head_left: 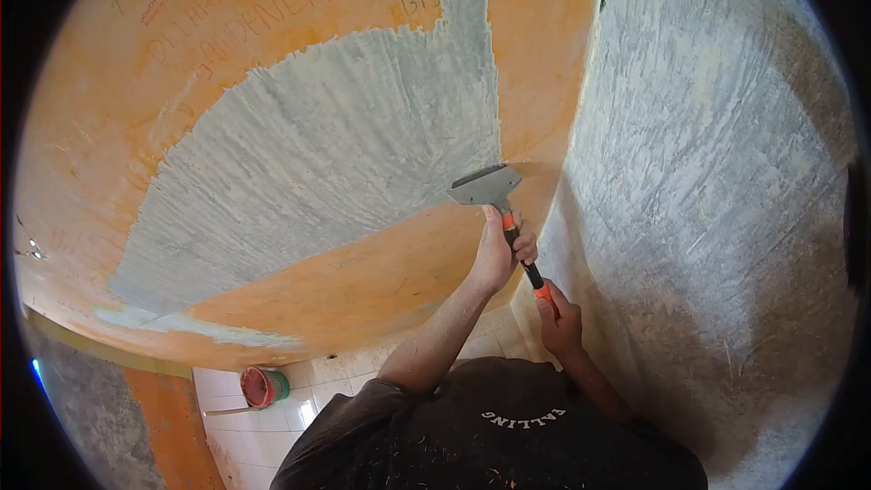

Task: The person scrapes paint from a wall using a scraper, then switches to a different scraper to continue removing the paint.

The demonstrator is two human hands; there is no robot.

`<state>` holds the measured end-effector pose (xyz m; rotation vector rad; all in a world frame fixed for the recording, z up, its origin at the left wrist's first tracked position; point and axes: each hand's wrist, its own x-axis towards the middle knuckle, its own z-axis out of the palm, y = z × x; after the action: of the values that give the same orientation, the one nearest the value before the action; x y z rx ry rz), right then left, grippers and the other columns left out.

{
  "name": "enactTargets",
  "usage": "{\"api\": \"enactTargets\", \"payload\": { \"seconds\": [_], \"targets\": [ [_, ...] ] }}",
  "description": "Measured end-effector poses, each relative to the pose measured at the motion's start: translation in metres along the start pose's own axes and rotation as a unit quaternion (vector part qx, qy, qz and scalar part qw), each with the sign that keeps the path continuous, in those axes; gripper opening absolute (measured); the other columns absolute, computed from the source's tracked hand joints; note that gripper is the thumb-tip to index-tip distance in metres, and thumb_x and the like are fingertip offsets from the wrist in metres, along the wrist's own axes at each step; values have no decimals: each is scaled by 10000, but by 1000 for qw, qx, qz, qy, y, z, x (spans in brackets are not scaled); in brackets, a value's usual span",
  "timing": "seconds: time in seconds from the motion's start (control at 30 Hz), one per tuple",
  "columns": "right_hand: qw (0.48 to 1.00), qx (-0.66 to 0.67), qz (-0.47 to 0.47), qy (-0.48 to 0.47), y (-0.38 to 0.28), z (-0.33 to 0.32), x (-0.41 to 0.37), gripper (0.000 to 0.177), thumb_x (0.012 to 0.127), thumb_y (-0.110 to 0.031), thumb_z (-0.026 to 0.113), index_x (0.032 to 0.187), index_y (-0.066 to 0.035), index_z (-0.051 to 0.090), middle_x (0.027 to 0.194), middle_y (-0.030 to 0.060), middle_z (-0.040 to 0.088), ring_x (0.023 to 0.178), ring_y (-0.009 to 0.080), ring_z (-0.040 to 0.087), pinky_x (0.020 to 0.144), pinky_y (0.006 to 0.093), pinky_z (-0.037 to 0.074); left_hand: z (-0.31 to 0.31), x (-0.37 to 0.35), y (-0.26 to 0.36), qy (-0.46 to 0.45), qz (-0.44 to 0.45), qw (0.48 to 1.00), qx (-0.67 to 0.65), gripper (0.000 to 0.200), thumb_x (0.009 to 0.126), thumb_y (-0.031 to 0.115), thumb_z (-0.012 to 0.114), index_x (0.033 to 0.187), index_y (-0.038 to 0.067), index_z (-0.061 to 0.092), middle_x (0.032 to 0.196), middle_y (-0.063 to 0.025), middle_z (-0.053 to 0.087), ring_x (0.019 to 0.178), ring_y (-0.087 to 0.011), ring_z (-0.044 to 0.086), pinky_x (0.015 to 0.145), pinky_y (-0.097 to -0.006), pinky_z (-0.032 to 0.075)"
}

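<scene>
Scraper (487, 187): one, in left hand (496, 254) and right hand (559, 324); bucket (263, 387): one.

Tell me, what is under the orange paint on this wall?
Where the orange paint is gone, a grey streaked surface shows. The scraper covers its own spot, and the paint that is left hides the rest.

Left grip (501, 249) raised, clenched, left arm (435, 338) outstretched, right grip (558, 316) just below, clenched too.
</scene>
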<state>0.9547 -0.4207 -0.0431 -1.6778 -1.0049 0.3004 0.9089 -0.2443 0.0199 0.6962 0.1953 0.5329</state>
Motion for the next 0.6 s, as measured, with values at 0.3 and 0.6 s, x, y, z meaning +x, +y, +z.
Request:
{"api": "enactTargets", "payload": {
  "seconds": [0.3,0.6],
  "targets": [
    [999,0,32,-3,-6,-1,-9,376,952,-209,573,1275,-16,585,581,105,490,513,131,500,522,312,419,2,-4,7,-22,-8,999,45,590,956,702,156,911,166,398,630,12,293,547,-134,322,558,-302,335],
    [999,13,22,37,-15,-5,2,359,948,-206,584,1252,-17,601,583,98,492,504,117,480,505,309,410,21,7,19,-63,10,998,27,584,958,700,155,892,167,384,625,14,278,539,-134,306,545,-298,324]
  ]
}}
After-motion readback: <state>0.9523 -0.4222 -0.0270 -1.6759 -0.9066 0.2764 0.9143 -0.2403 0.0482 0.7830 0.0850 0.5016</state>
